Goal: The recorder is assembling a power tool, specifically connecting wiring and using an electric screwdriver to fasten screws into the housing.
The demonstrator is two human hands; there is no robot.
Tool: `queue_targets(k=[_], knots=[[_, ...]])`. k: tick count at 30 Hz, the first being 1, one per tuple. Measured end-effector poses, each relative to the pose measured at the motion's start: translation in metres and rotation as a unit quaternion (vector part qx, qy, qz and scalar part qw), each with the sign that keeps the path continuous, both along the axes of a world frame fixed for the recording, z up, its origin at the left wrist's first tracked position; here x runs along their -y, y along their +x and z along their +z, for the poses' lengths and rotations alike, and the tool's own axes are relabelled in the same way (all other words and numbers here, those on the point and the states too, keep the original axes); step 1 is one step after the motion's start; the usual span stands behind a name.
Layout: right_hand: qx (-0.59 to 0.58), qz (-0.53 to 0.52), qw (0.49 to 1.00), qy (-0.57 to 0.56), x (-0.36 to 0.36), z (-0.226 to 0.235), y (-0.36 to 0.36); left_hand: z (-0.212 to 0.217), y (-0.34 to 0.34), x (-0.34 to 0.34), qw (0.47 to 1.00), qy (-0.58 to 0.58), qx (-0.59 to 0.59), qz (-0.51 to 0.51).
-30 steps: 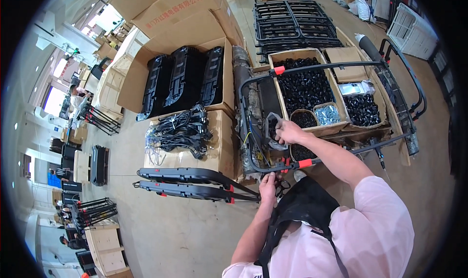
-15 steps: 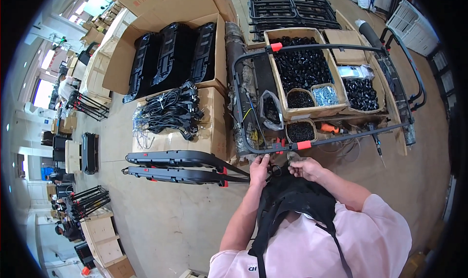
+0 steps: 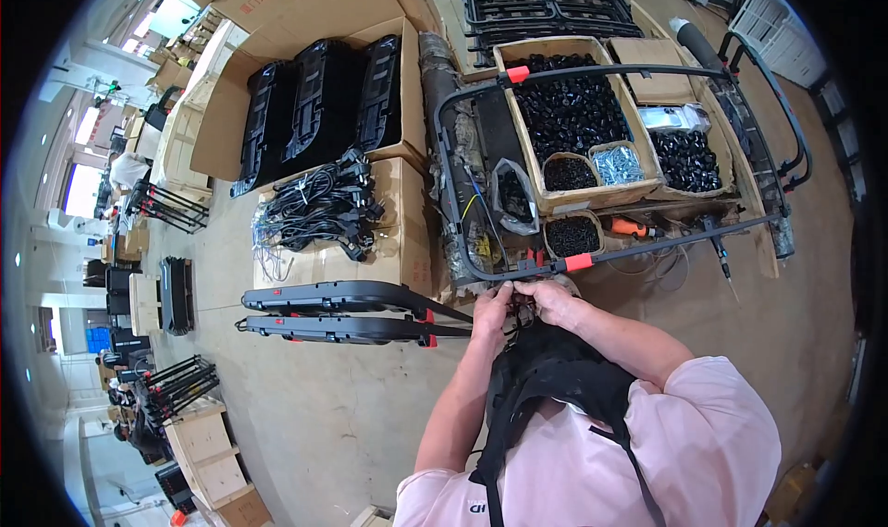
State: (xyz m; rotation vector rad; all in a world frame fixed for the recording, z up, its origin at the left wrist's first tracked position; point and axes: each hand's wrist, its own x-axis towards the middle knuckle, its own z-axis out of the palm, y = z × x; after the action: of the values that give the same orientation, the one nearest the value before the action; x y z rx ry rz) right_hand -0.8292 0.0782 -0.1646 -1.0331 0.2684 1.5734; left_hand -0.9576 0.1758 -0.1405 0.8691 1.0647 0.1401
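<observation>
My left hand [image 3: 490, 312] and my right hand [image 3: 549, 301] meet just below the near bar of a black tubular frame [image 3: 504, 275]. Fingers on both hands are closed. Between them is something small and dark, perhaps cord-like, too hidden to name. The frame has red sleeves [image 3: 578, 262] on its bars and spans boxes of parts. Beside my left hand, two long black bars with red bits [image 3: 342, 296] stick out to the left. A black apron [image 3: 555, 365] hangs below my hands.
Beneath the frame, a cardboard box [image 3: 507, 92] holds black plastic parts, with tubs of screws inside. An orange-handled tool [image 3: 631, 226] lies nearby. Bundled black cables [image 3: 324, 203] rest on a carton [image 3: 412, 203] at left. Behind, a large carton [image 3: 222, 125] holds black panels.
My right hand has moved left, up against my left hand, and has turned over the small thing between them. The view has shifted slightly.
</observation>
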Motion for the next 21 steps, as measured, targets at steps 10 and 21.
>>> queue_targets(k=[10, 21], knots=[[0.618, 0.443, 0.649, -0.014, -0.005, 0.139, 0.021, -0.006, -0.025, 0.029, 0.984, 0.178, -0.004, 0.007], [0.673, 0.688, 0.197, 0.187, -0.095, 0.128, 0.004, 0.004, -0.039, 0.043, 0.958, 0.281, 0.013, 0.048]])
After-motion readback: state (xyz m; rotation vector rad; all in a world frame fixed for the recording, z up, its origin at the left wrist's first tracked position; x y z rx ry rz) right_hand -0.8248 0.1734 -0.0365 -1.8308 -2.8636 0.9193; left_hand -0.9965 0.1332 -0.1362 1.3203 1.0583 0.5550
